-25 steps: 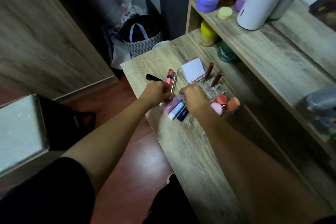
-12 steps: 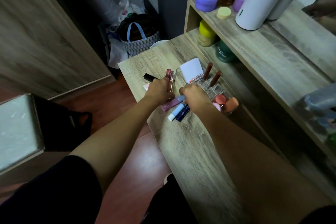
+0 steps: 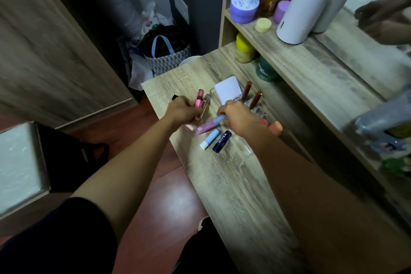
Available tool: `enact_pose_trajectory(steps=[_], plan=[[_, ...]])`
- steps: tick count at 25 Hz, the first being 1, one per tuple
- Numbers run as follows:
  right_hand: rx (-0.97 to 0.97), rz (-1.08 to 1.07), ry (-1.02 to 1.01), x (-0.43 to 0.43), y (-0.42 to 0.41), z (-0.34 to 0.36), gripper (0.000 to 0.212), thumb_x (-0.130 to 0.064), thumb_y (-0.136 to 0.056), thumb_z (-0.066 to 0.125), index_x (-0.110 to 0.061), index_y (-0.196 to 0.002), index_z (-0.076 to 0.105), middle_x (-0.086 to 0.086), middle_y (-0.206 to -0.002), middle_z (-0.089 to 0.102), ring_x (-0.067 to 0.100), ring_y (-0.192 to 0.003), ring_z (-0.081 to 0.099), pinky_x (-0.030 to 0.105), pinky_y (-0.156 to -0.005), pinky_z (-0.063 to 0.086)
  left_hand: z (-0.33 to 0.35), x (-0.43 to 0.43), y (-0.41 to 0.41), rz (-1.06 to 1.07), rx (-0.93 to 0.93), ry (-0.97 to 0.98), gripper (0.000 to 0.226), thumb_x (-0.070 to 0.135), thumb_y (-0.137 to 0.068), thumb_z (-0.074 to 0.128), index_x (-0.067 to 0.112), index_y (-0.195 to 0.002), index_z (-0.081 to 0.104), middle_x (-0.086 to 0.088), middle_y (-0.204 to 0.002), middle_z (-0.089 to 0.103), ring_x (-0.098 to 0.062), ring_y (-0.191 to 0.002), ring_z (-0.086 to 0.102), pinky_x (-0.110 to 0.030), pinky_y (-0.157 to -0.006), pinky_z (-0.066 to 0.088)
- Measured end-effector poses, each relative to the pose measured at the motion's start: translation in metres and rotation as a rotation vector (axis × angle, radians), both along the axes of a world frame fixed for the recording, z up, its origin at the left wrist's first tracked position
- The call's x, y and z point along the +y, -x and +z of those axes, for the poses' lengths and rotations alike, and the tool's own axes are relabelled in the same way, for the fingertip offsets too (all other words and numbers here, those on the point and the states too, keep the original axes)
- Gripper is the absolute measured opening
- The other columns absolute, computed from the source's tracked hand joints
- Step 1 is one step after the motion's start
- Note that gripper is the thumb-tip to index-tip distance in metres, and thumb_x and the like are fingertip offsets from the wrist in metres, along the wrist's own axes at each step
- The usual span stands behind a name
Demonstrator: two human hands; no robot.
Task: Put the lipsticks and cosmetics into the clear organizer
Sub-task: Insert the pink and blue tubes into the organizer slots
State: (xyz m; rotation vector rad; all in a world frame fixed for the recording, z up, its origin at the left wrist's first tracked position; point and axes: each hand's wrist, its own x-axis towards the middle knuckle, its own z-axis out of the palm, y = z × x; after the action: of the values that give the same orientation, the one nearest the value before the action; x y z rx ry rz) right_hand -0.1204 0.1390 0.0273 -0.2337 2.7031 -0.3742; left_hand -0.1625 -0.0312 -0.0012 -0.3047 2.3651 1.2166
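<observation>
The clear organizer (image 3: 258,111) stands on the wooden table (image 3: 233,184) and holds a white compact (image 3: 228,91), two brown lip tubes (image 3: 246,90) and an orange item (image 3: 275,128). My right hand (image 3: 240,118) lies in front of it, fingers closed on the blue cap end of a mauve tube (image 3: 206,126). My left hand (image 3: 182,111) is closed around a pink lip gloss (image 3: 199,98) and a pale gold tube (image 3: 205,105). A light blue lip balm (image 3: 210,139) and a dark blue Nivea stick (image 3: 221,141) lie loose on the table.
A shelf (image 3: 300,51) behind the table carries a tall white cylinder (image 3: 304,4), a purple jar (image 3: 243,6) and bottles. Below it sit a yellow-lidded jar (image 3: 243,49) and a green jar (image 3: 265,69). A patterned bag (image 3: 166,55) stands on the floor beyond the table end.
My right hand has closed on the mauve tube and swung it away from the two lip balms. My left hand has moved up over the pink gloss and gold tube.
</observation>
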Motion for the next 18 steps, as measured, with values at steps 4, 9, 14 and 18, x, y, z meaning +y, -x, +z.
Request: enact_pose_trajectory(steps=[4, 9, 14, 18], plan=[[0.021, -0.236, 0.281, 0.006, -0.010, 0.013, 0.025, -0.008, -0.087, 0.062, -0.011, -0.112, 0.062, 0.015, -0.110, 0.066, 0.027, -0.101, 0.062, 0.034, -0.091, 0.050, 0.007, -0.004, -0.004, 0.201, -0.164, -0.384, 0.010, 0.010, -0.081, 0.065, 0.001, -0.075, 0.065, -0.013, -0.070, 0.063, -0.011, -0.048, 0.063, -0.018, -0.047, 0.054], [0.070, -0.368, 0.559, 0.025, -0.022, 0.031, 0.023, -0.006, -0.089, 0.057, -0.008, -0.112, 0.060, 0.013, -0.114, 0.065, 0.013, -0.091, 0.056, 0.016, -0.074, 0.039, 0.023, -0.002, -0.013, 0.321, -0.254, -0.668, 0.012, 0.004, -0.087, 0.053, 0.001, -0.079, 0.062, -0.010, -0.071, 0.066, -0.014, -0.069, 0.062, -0.012, -0.048, 0.055], [0.126, -0.485, 0.717, 0.049, -0.036, 0.049, 0.027, 0.005, -0.090, 0.049, -0.005, -0.113, 0.059, -0.003, -0.084, 0.058, -0.007, -0.060, 0.053, 0.000, -0.048, 0.035, 0.039, 0.018, -0.023, 0.135, -0.155, -0.657, 0.022, -0.007, -0.084, 0.053, 0.014, -0.089, 0.056, -0.013, -0.080, 0.063, -0.020, -0.066, 0.064, -0.018, -0.045, 0.055], [0.207, -0.534, 0.698, 0.068, -0.048, 0.058, 0.031, 0.003, -0.088, 0.052, -0.012, -0.113, 0.062, 0.010, -0.111, 0.068, 0.020, -0.088, 0.064, 0.017, -0.083, 0.051, 0.048, 0.043, -0.018, 0.014, -0.089, -0.600, 0.022, 0.003, -0.083, 0.061, 0.020, -0.078, 0.049, -0.010, -0.081, 0.064, -0.020, -0.068, 0.062, -0.028, -0.064, 0.053]])
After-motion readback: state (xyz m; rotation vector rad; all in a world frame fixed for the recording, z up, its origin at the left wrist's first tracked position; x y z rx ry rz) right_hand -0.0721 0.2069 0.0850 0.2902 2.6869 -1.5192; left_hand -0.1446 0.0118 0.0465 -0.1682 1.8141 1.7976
